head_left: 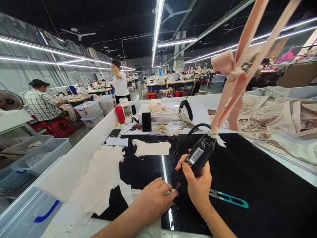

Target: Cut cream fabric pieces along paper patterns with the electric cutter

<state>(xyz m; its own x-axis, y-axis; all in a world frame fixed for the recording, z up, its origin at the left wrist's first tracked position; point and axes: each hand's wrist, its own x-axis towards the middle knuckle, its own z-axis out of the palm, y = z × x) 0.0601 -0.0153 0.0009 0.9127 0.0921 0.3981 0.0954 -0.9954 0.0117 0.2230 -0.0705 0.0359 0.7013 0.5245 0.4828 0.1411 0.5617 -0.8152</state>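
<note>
My right hand point(199, 181) is wrapped round a black handheld device point(201, 152) with a cord, held above the glossy black surface point(247, 165). Just left of the device's lower end, my left hand point(157, 198) has its fingers pressed together on a small light piece whose shape is mostly hidden. Teal snips point(230, 199) lie right of my right hand. Behind my hands lies a cream fabric piece point(152, 148), and a stack of cream fabric pieces point(96, 181) is at the left. Knotted pink straps point(231, 79) hang above the device.
At the back are a white box point(160, 118), an upright phone point(146, 122), a red container point(120, 114) and a jar point(125, 106). Fabric strips point(284, 115) are heaped at the right. Plastic bins point(47, 152) stand at the left. A seated person and a standing person are farther away.
</note>
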